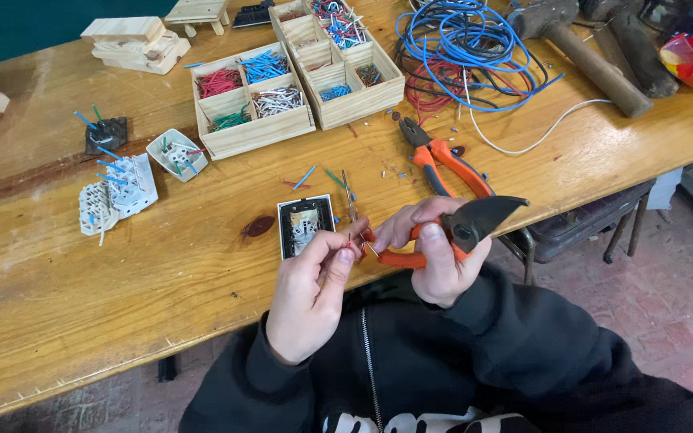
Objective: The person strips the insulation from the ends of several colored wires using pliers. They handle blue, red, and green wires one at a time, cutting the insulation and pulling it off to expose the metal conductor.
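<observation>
Closest to your chest, your two hands meet just over the near edge of the desk [122, 265]. Your left hand [310, 293] is closed to a pinch, thumb and forefinger tips pressed on a thin red wire [352, 238] that sticks up between both hands. Your right hand [435, 256] is wrapped tight around the orange handles of a pair of cutters [463, 228], their dark head pointing right, past your knuckles; its fingertips reach across to the same wire, so the wire sits right where the two hands touch.

Just beyond your left hand lies a black-framed switch module [305, 224], face up on the desk. Beside it to the right rests a slim screwdriver [350, 200], and a second pair of orange-handled pliers [435, 156] lies just past your right hand. Short wire offcuts are scattered around them.

Further left sit white socket bodies [118, 192] with blue wire stubs. Behind those stand partitioned wooden boxes [254, 100] holding sorted coloured wire pieces. At the far right lie a tangle of blue and red cable [467, 48] and a wooden-handled hammer [587, 52].
</observation>
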